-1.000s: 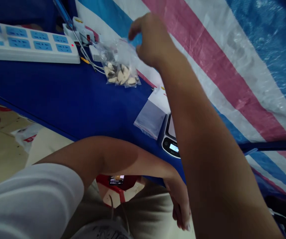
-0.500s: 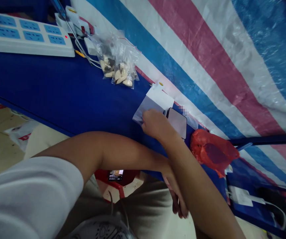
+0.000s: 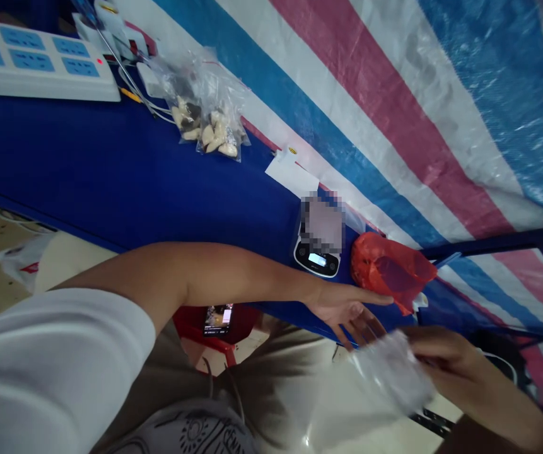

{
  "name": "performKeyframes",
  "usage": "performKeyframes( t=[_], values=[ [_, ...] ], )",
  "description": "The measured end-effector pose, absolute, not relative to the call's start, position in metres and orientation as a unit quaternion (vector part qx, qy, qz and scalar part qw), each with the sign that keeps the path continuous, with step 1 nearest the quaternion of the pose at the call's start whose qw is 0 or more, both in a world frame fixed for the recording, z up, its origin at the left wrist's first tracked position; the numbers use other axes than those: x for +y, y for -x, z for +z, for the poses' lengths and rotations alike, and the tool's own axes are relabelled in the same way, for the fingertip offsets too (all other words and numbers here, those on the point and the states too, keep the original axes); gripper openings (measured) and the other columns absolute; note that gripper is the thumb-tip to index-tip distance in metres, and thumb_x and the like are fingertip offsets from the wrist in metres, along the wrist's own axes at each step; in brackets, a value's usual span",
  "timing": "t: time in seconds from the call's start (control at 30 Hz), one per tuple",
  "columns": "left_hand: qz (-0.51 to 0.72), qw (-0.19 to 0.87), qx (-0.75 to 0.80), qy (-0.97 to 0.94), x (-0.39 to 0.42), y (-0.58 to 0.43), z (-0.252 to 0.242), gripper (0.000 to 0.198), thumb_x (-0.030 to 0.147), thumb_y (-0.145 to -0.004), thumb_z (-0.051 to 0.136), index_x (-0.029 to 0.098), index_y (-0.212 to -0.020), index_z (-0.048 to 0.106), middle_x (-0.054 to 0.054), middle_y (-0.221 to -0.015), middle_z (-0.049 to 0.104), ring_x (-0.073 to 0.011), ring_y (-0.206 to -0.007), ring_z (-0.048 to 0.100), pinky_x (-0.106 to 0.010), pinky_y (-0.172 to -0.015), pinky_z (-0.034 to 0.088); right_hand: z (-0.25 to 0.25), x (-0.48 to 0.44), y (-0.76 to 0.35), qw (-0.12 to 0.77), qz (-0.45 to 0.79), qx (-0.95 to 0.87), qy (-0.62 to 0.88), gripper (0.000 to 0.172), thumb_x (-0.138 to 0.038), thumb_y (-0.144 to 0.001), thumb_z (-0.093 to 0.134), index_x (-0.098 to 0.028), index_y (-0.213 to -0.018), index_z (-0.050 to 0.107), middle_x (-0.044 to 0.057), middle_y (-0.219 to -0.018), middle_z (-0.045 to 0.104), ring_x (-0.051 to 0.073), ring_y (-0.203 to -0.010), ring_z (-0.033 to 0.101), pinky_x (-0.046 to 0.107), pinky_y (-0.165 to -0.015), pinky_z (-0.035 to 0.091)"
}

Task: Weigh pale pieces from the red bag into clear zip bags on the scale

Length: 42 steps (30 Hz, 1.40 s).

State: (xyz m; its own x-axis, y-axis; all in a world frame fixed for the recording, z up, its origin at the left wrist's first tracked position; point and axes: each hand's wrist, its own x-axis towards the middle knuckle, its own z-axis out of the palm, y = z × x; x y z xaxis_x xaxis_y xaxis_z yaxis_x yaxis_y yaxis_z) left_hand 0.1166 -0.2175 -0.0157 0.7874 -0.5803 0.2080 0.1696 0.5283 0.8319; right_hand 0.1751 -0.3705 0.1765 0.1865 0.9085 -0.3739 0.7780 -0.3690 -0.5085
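I wear a white shirt (image 3: 167, 441) with a loose, short left sleeve (image 3: 67, 359); a dark line-drawn print (image 3: 194, 431) of a rayed circle and capital letters marks its front. Two thin cords (image 3: 239, 402) show against my greyish-brown trousers (image 3: 271, 378). My left hand (image 3: 344, 310) and right hand (image 3: 444, 358) are bare.

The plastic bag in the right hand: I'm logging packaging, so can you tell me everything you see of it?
The plastic bag looks thin, glossy and see-through, with whitish glare. The right hand grips it at one side, holding it in the air close to the open left hand; whether those fingers touch it is unclear. Blur hides its outline and any contents.
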Motion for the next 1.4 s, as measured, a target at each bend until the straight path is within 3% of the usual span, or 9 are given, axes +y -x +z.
performKeyframes(
  t=[0.07, 0.13, 0.33, 0.57, 0.8, 0.9, 1.03, 1.3, 1.4],
  values=[
    [-0.244, 0.819, -0.285, -0.435, -0.218, -0.109, -0.013, 0.085, 0.090, -0.083, 0.037, 0.013, -0.100, 0.069, -0.017, -0.105, 0.070, -0.0305, -0.107, 0.071, -0.044, -0.085, 0.060, 0.155, -0.367, -0.178, 0.091, 0.382, -0.503, 0.770, 0.022, -0.048, -0.086, 0.075, -0.029, -0.087, 0.086, 0.008, -0.085, 0.076, 0.026, -0.074, 0.073, 0.033, -0.064, 0.059],
    [-0.267, 0.789, -0.327, -0.447, -0.221, -0.099, -0.008, 0.088, 0.093, -0.079, 0.041, 0.012, -0.098, 0.070, -0.017, -0.108, 0.070, -0.0318, -0.110, 0.070, -0.044, -0.085, 0.060, 0.142, -0.362, -0.178, 0.103, 0.372, -0.492, 0.781, 0.021, -0.045, -0.086, 0.076, -0.027, -0.085, 0.085, 0.005, -0.082, 0.073, 0.022, -0.073, 0.070, 0.029, -0.064, 0.056],
    [-0.185, 0.784, -0.342, -0.484, -0.219, -0.085, 0.009, 0.056, 0.061, -0.071, 0.075, 0.015, -0.104, 0.072, -0.014, -0.118, 0.069, -0.0321, -0.114, 0.069, -0.041, -0.085, 0.060, 0.135, -0.358, -0.169, 0.148, 0.413, -0.492, 0.752, 0.026, -0.040, -0.085, 0.078, -0.022, -0.065, 0.078, 0.000, -0.065, 0.058, 0.013, -0.053, 0.056, 0.022, -0.046, 0.046],
    [-0.138, 0.786, -0.341, -0.496, -0.209, -0.086, 0.012, 0.063, 0.060, -0.069, 0.073, 0.014, -0.113, 0.071, -0.016, -0.124, 0.068, -0.0329, -0.124, 0.065, -0.042, -0.087, 0.060, 0.129, -0.358, -0.168, 0.189, 0.340, -0.529, 0.755, 0.026, -0.038, -0.083, 0.079, -0.023, -0.062, 0.074, 0.001, -0.065, 0.062, 0.015, -0.053, 0.060, 0.023, -0.046, 0.049],
    [-0.228, 0.767, -0.354, -0.484, -0.219, -0.094, -0.005, 0.069, 0.072, -0.079, 0.055, 0.014, -0.114, 0.072, -0.014, -0.125, 0.068, -0.0311, -0.122, 0.068, -0.044, -0.088, 0.060, 0.117, -0.362, -0.168, 0.217, 0.258, -0.548, 0.766, 0.027, -0.037, -0.083, 0.077, -0.022, -0.061, 0.072, 0.002, -0.061, 0.060, 0.015, -0.052, 0.058, 0.024, -0.046, 0.048],
    [-0.267, 0.792, -0.318, -0.447, -0.222, -0.099, -0.011, 0.059, 0.066, -0.076, 0.065, 0.016, -0.106, 0.072, -0.013, -0.118, 0.070, -0.0310, -0.114, 0.071, -0.043, -0.087, 0.060, 0.114, -0.367, -0.170, 0.232, 0.212, -0.522, 0.793, 0.016, -0.038, -0.083, 0.077, -0.023, -0.079, 0.080, 0.002, -0.065, 0.064, 0.017, -0.053, 0.061, 0.026, -0.050, 0.053],
    [-0.300, 0.827, -0.240, -0.411, -0.220, -0.099, -0.011, 0.053, 0.057, -0.076, 0.073, 0.017, -0.110, 0.067, -0.010, -0.114, 0.071, -0.0303, -0.116, 0.071, -0.042, -0.090, 0.058, 0.122, -0.377, -0.169, 0.243, 0.148, -0.489, 0.824, 0.021, -0.046, -0.086, 0.075, -0.026, -0.089, 0.081, 0.004, -0.078, 0.075, 0.023, -0.067, 0.072, 0.028, -0.060, 0.061],
    [-0.283, 0.841, -0.178, -0.426, -0.217, -0.093, -0.005, 0.056, 0.055, -0.073, 0.078, 0.020, -0.115, 0.062, -0.004, -0.105, 0.070, -0.0223, -0.103, 0.071, -0.038, -0.091, 0.057, 0.131, -0.371, -0.139, 0.191, 0.275, -0.503, 0.797, 0.021, -0.045, -0.080, 0.080, -0.032, -0.096, 0.084, 0.003, -0.084, 0.078, 0.030, -0.076, 0.076, 0.035, -0.064, 0.065],
    [-0.282, 0.831, -0.187, -0.442, -0.218, -0.092, -0.003, 0.058, 0.053, -0.071, 0.079, 0.019, -0.116, 0.064, -0.005, -0.105, 0.069, -0.0221, -0.102, 0.069, -0.037, -0.087, 0.058, 0.128, -0.367, -0.135, 0.175, 0.296, -0.490, 0.801, 0.024, -0.045, -0.081, 0.078, -0.031, -0.100, 0.083, 0.003, -0.081, 0.077, 0.029, -0.072, 0.075, 0.034, -0.057, 0.064]
  ],
)
